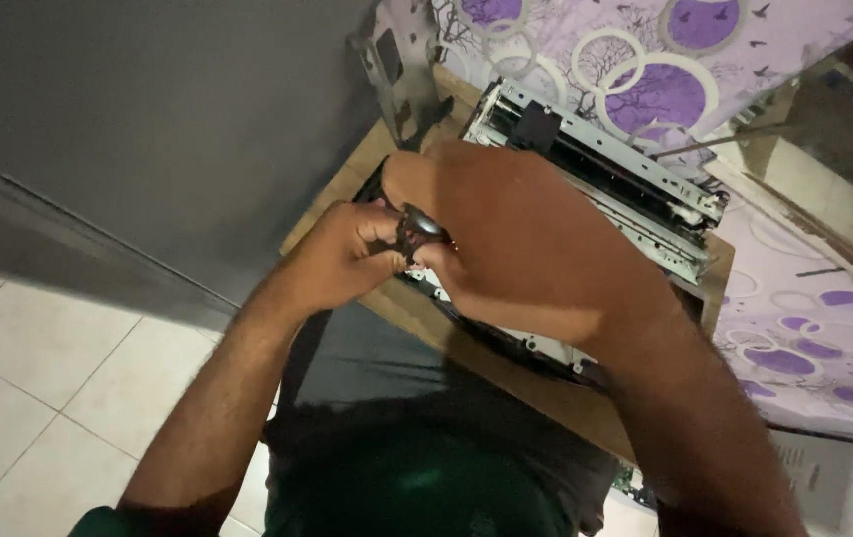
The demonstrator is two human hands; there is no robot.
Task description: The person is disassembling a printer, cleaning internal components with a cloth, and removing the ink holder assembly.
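While the head view looks down, both hands meet over a small dark part (419,227) just above the opened machine chassis (605,184) on the wooden surface (417,316). The left hand (342,261) pinches this part at its near side; the right hand (521,234) closes over it from above. It looks light, rigid and small enough to slip, so hold it at its edges. Purple patterned cloth (804,338) lies beyond.
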